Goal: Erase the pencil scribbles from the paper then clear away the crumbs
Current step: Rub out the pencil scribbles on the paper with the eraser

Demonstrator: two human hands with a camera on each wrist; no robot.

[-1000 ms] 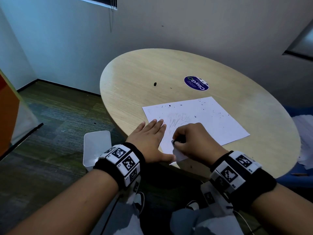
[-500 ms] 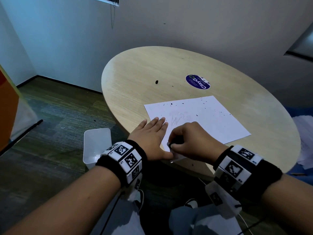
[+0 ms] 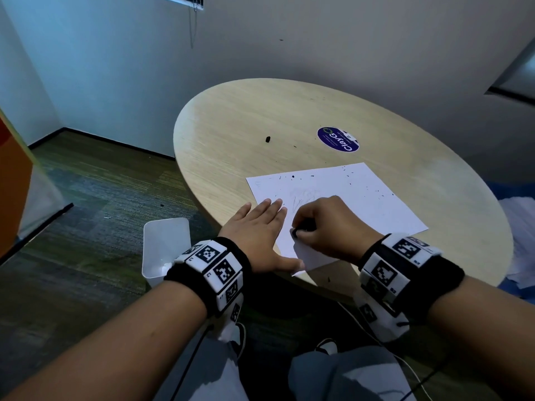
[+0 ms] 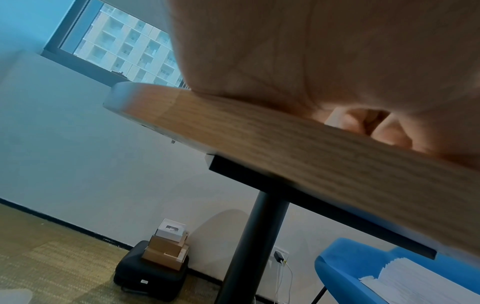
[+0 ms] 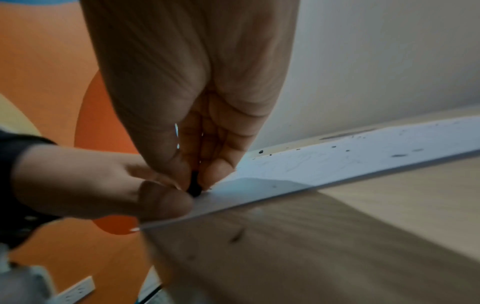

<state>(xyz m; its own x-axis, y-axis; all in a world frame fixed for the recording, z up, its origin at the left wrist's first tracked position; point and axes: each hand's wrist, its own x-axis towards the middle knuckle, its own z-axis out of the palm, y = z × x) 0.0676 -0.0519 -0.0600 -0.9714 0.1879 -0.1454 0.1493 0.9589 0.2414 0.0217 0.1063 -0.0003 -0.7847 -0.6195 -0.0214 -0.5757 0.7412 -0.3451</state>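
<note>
1. Head view: your left hand (image 3: 262, 235) lay flat with fingers straight and spread, pressing the near-left part of the white sheet of paper (image 3: 347, 198) on the round light-wood table (image 3: 260, 117). Your right hand (image 3: 327, 227), just right of it on the paper, pinched a small black eraser (image 3: 296, 233) against the sheet. Faint grey pencil scribbles (image 3: 302, 198) sat just beyond your fingers; black eraser crumbs (image 3: 293, 177) dotted the paper's far part. Beyond the paper lay a round blue sticker (image 3: 338, 139); left of the table, on the floor, stood a white plastic bin (image 3: 166, 247).
2. Left wrist view: your palm (image 4: 324, 51) rested on the table's edge (image 4: 259, 139).
3. Right wrist view: your fingertips (image 5: 215, 174) and thumb held the eraser (image 5: 194, 186) on the paper (image 5: 337, 162), your other hand (image 5: 91, 183) beside it.
</note>
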